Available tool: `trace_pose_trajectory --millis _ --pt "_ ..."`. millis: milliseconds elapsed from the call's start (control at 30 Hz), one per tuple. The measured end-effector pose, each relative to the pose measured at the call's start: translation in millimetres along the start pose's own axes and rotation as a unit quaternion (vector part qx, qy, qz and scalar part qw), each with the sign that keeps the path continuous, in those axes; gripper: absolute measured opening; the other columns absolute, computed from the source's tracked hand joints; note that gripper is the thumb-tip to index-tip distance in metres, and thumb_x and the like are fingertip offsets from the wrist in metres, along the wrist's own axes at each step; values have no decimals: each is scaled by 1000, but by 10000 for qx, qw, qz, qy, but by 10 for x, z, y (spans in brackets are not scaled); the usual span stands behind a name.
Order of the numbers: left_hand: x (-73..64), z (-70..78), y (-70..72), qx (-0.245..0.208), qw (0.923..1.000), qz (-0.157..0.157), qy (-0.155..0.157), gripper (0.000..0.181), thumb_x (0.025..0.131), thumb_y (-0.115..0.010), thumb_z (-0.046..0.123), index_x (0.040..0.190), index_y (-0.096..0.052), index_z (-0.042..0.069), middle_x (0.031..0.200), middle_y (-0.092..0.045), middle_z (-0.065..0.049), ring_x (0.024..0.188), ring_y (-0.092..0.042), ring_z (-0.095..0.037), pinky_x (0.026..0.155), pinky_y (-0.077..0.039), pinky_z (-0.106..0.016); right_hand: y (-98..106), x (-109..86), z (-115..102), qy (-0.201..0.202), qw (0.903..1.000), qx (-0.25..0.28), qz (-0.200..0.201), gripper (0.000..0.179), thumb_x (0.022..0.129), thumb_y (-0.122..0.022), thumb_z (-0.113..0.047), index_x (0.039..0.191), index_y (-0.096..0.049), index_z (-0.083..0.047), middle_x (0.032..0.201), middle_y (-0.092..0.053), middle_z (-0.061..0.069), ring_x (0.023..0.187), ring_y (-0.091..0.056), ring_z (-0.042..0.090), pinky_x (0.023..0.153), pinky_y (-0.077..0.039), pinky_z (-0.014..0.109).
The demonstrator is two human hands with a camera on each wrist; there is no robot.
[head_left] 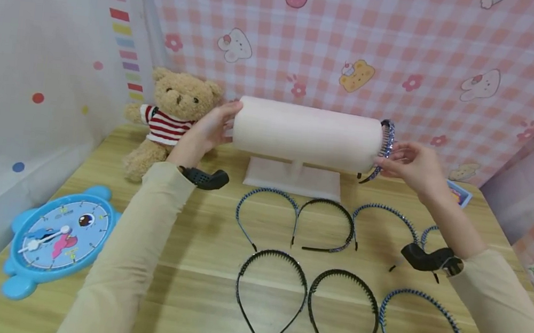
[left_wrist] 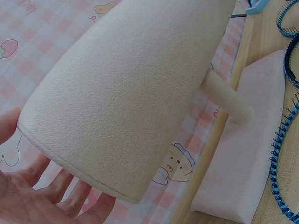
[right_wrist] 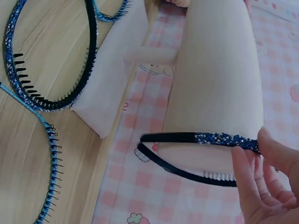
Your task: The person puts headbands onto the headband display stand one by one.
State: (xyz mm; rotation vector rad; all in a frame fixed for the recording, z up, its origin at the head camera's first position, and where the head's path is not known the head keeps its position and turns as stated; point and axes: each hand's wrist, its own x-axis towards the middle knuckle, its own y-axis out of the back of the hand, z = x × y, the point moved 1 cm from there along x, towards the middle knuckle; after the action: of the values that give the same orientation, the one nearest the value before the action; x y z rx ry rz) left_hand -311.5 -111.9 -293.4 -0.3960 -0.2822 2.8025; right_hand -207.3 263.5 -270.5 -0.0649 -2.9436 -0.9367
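Note:
At the cream padded roll of the headband display stand (head_left: pixel 306 135), my left hand (head_left: pixel 210 126) touches the left end. In the left wrist view its fingers (left_wrist: pixel 63 184) are spread along the end's rim, tips partly hidden, with the thumb near the upper corner. My right hand (head_left: pixel 414 162) pinches a dark headband with blue glitter (head_left: pixel 388 138) at the roll's right end. The right wrist view shows this toothed headband (right_wrist: pixel 224 139) around or just off that end, thumb and fingers on its glittery part.
Several headbands lie on the wooden table in front of the stand, one of them black (head_left: pixel 346 273). A teddy bear (head_left: pixel 176 109) sits at the back left, a blue toy clock (head_left: pixel 64 238) nearer the front. Behind my right arm is a small blue box (head_left: pixel 459 194).

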Motion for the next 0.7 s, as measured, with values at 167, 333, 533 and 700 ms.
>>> trace_pose_trajectory --millis 167,333,533,700 --pt "-3 4 -7 52 10000 46 45 61 93 -44 36 145 -15 24 140 -35 1 101 -41 -8 97 -32 -33 -93 53 -29 518 9956 -724 277 43 79 -71 -27 106 -53 2 79 -62 -2 63 -60 -1 58 -52 16" --pt "-22 8 -10 80 9999 21 59 64 93 -44 36 146 -10 26 142 -34 1 106 -40 -9 104 -28 -36 -108 85 -10 822 9843 -1447 581 56 74 -76 -30 111 -51 4 101 -58 22 84 -58 22 69 -51 27" --pt "-31 12 -2 69 10000 43 18 57 94 -44 36 144 -20 23 117 -45 7 92 -43 -8 96 -31 -33 -19 226 44 1313 9771 -1672 109 103 68 -81 -29 144 -17 -3 138 -27 31 120 -34 45 96 -32 62" --pt "-22 10 11 55 10000 38 12 56 94 -45 35 143 -21 23 129 -42 3 98 -42 -9 98 -32 -35 -3 349 78 1807 9737 -1317 -448 104 67 -81 -17 145 -14 -3 146 -22 26 126 -30 42 102 -27 59"
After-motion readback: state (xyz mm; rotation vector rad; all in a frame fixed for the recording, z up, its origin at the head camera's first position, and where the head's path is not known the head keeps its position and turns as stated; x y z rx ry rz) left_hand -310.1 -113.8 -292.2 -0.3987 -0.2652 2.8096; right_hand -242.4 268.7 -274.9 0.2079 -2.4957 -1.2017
